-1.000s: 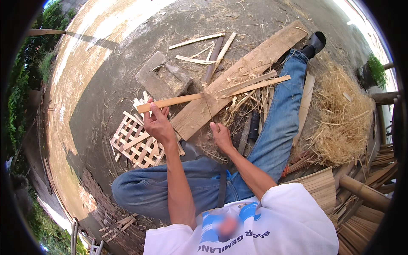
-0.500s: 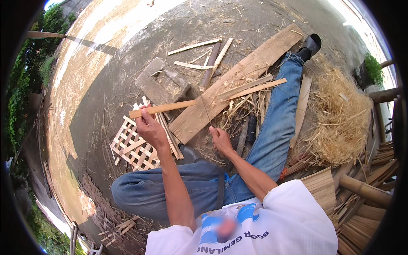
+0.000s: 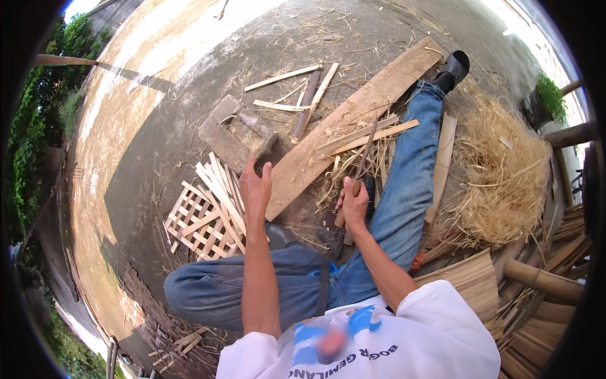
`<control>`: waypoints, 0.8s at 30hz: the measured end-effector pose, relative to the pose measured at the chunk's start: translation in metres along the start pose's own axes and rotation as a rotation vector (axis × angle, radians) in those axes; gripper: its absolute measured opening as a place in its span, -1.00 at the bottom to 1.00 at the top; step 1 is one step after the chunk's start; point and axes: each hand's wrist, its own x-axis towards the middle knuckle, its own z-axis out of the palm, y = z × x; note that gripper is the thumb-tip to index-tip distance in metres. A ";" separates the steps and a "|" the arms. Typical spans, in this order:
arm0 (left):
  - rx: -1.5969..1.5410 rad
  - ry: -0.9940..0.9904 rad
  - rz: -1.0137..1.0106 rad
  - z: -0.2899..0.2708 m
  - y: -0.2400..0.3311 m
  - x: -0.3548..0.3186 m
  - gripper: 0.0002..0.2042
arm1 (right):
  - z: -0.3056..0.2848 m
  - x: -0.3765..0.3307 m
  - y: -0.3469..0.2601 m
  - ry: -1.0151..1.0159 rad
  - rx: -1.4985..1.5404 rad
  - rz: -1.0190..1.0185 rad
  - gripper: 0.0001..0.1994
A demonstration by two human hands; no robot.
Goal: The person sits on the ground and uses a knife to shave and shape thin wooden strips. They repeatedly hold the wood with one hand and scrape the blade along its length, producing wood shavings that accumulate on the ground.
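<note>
My left hand (image 3: 255,191) is held over the ground between the woven panel and the plank. Its thumb and fingers are apart and nothing shows in it. Beside it, several pale bamboo strips (image 3: 218,180) lie fanned over an openwork panel (image 3: 201,220) woven from flat strips. My right hand (image 3: 355,203) is closed round the brown wooden handle of a knife (image 3: 365,155), whose narrow dark blade points away from me. Under the blade, loose strips (image 3: 379,136) rest across a long wooden plank (image 3: 353,120), partly over my right leg.
A broken concrete block (image 3: 235,129) stands left of the plank. More cut strips (image 3: 284,77) lie beyond it. Right of my outstretched leg is a heap of fine shavings (image 3: 502,177). Split bamboo and poles (image 3: 543,281) are stacked at the lower right.
The strip that my left hand held across the plank has left the hand, which has moved right and opened. My right hand has shifted right with the knife, its blade now turned away from me.
</note>
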 end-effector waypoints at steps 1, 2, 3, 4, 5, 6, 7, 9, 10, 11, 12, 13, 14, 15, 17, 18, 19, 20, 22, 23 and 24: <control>-0.055 -0.051 0.044 0.029 0.003 0.003 -0.41 | -0.007 0.000 -0.005 0.005 0.017 0.013 -0.65; -0.105 -0.094 0.084 0.056 0.001 0.007 -0.43 | -0.012 -0.004 -0.011 0.002 0.004 0.014 -0.64; -0.092 -0.062 0.126 0.084 -0.001 0.013 -0.45 | -0.016 -0.009 -0.017 0.000 -0.009 0.013 -0.64; -0.074 -0.030 0.167 0.106 -0.006 0.017 -0.47 | -0.021 -0.014 -0.019 -0.003 -0.020 0.017 -0.63; -0.052 -0.036 0.156 0.122 -0.009 0.022 -0.48 | -0.026 -0.016 -0.019 -0.011 -0.021 0.046 -0.64; -0.033 -0.050 0.148 0.139 -0.010 0.024 -0.49 | -0.029 -0.017 -0.018 0.001 -0.010 0.031 -0.64; -0.011 -0.076 0.144 0.148 -0.001 0.024 -0.50 | -0.031 -0.018 -0.016 0.026 0.002 0.020 -0.64; -0.038 -0.290 -0.026 0.151 0.005 0.029 -0.56 | -0.033 -0.013 -0.015 0.047 0.023 0.006 -0.63; -0.038 -0.396 -0.116 0.150 0.001 0.030 -0.60 | -0.033 -0.012 -0.014 0.052 0.030 0.015 -0.64; -0.188 -0.440 -0.199 0.147 -0.005 0.029 -0.64 | -0.032 -0.010 -0.013 0.053 0.037 0.024 -0.65; -0.338 -0.476 -0.285 0.141 -0.012 0.024 -0.68 | -0.030 -0.008 -0.012 0.049 0.044 0.034 -0.66; -0.489 -0.510 -0.372 0.138 -0.021 0.017 -0.73 | -0.028 -0.006 -0.009 0.034 0.027 0.035 -0.68; -0.629 -0.596 -0.438 0.132 -0.011 0.006 -0.75 | -0.032 0.000 -0.005 0.042 0.008 0.032 -0.69; -0.770 -0.679 -0.509 0.124 -0.003 -0.007 -0.77 | -0.036 0.005 -0.001 0.049 -0.012 0.029 -0.71; -0.956 -0.745 -0.602 0.106 0.003 -0.027 -0.81 | -0.031 0.008 -0.002 0.016 0.106 0.077 -0.71; -0.985 -0.745 -0.613 0.101 0.003 -0.034 -0.80 | -0.028 0.010 -0.003 -0.004 0.164 0.100 -0.71; -1.016 -0.744 -0.625 0.097 0.006 -0.042 -0.80 | -0.027 0.012 -0.006 -0.059 0.197 0.124 -0.70; -1.050 -0.746 -0.633 0.095 0.005 -0.047 -0.80 | -0.024 0.013 -0.013 -0.080 0.244 0.122 -0.69; -1.024 -0.790 -0.583 0.092 0.005 -0.053 -0.79 | -0.017 0.016 -0.026 -0.117 0.339 0.111 -0.68; -1.012 -0.814 -0.555 0.091 0.006 -0.055 -0.79 | -0.016 0.019 -0.028 -0.137 0.374 0.106 -0.70; -0.976 -0.854 -0.517 0.090 0.006 -0.056 -0.77 | -0.017 0.023 -0.033 -0.162 0.367 0.111 -0.70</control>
